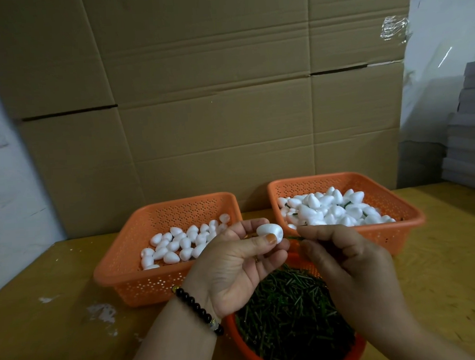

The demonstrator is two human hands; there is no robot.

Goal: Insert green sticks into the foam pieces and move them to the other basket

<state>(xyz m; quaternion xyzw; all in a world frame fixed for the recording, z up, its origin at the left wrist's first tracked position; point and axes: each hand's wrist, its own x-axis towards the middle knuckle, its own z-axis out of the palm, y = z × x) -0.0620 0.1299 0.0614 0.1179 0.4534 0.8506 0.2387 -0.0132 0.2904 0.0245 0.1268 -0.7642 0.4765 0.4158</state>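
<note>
My left hand (235, 265) pinches a white egg-shaped foam piece (269, 232) between thumb and fingertips, palm up. My right hand (345, 259) pinches a short green stick (294, 238), whose tip points at the foam piece and lies just right of it. The left orange basket (120, 271) holds several plain foam pieces. In the right orange basket (409, 220) lies a heap of foam pieces with green sticks showing among them. Below my hands, a round orange bowl (357, 344) is full of green sticks.
The baskets stand on a yellowish wooden table (59, 326) with white marks on it. Flattened cardboard sheets (213, 112) form a wall right behind the baskets. A stack of grey boards (471, 140) sits at the far right.
</note>
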